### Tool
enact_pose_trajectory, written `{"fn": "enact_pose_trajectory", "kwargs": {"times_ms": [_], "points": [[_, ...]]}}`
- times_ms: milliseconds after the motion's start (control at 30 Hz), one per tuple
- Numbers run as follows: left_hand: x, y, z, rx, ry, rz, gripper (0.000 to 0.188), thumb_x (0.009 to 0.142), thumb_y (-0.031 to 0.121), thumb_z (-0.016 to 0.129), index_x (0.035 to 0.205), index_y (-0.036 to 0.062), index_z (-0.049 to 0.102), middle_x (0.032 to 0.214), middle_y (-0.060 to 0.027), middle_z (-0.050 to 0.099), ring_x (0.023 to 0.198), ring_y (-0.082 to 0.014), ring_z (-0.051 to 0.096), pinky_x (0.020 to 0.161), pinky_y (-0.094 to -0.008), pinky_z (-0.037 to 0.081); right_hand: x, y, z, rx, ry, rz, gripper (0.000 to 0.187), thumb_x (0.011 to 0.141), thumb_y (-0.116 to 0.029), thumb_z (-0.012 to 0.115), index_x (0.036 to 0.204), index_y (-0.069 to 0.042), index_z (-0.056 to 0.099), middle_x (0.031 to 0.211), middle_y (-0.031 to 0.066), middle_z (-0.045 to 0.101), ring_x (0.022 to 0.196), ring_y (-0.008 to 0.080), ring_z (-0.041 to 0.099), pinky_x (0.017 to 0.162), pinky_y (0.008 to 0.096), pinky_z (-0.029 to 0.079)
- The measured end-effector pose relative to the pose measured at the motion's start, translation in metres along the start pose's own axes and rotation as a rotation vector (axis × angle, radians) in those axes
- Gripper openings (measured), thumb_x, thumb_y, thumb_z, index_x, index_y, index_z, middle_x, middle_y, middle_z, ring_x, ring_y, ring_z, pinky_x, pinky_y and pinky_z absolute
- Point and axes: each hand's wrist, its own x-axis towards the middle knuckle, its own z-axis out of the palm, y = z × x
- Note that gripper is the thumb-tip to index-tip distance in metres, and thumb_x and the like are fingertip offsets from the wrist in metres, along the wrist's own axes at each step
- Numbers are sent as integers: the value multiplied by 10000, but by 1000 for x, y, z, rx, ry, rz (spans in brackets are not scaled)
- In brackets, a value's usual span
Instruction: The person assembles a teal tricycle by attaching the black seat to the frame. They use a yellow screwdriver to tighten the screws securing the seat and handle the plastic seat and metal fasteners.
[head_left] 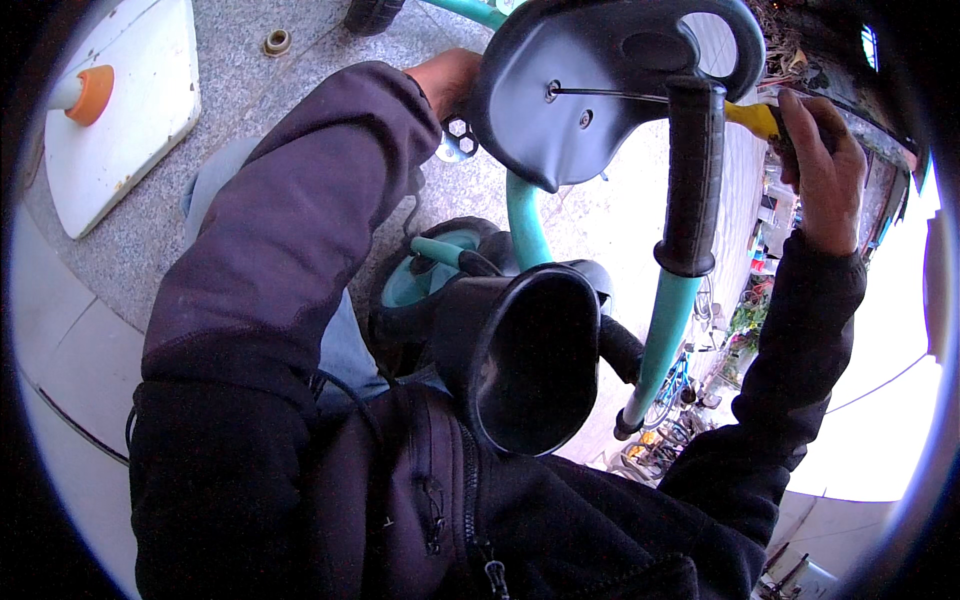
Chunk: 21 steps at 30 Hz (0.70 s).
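Observation:
A black plastic tricycle seat (515, 100) with a cut-out handle faces me, fixed to a teal frame tube (525, 215). In my right hand (828, 165) is a screwdriver (752, 120) with a yellow handle. Its long thin shaft passes behind the black handlebar grip (695, 165), and the tip meets a recessed screw hole in the seat. A second screw sits in another recess nearby. My left hand (445, 82) reaches behind the seat's left edge, where its fingers are hidden. Just below it shows a flat metal wrench (458, 140) with hexagonal holes; whether I hold it cannot be told.
A black basket (535, 365) and teal handlebar (668, 335) stand close to my chest. A teal-and-black wheel (430, 275) lies behind my left forearm. At left are a white board (125, 150) with an orange-collared post and a small ring (277, 42) on the stone floor.

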Motion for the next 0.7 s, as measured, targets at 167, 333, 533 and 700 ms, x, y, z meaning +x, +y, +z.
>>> {"fn": "enact_pose_trajectory", "kwargs": {"times_ms": [167, 333, 533, 700], "points": [[0, -4, 3, -116, 61, 47, 278, 862, 187, 490, 954, -43, 618, 925, -163, 632, 791, -225, 595, 738, -335, 433, -18, -17, 8, -57, 69, -472, 224, 851, -208, 597, 1014, -55, 606, 822, 53, 616, 661, 62, 574, 527, 176, 442], [-2, -1, 3, -104, 44, 8, 262, 869, 165, 488, 994, -38, 596, 964, -150, 623, 831, -203, 592, 761, -318, 442, -10, -11, 5, 115, -16, -29, 304, 840, -275, 612, 1041, -47, 593, 830, 67, 619, 648, 70, 594, 485, 171, 441], [4, -5, -3, -118, 9, -20, 267, 888, 119, 479, 1095, -37, 542, 1036, -122, 605, 910, -172, 584, 814, -285, 456, -5, 2, 3, -62, 19, 47, 281, 814, -233, 649, 1027, -57, 597, 781, 33, 603, 632, 47, 568, 508, 158, 442], [9, -6, -4, -159, -6, -49, 279, 893, 125, 473, 1118, -29, 531, 1056, -118, 599, 933, -171, 578, 838, -286, 451, -22, -17, 8, -57, 113, -508, 322, 773, -105, 678, 1077, -69, 579, 917, 49, 623, 807, 119, 611, 722, 204, 493]]}}
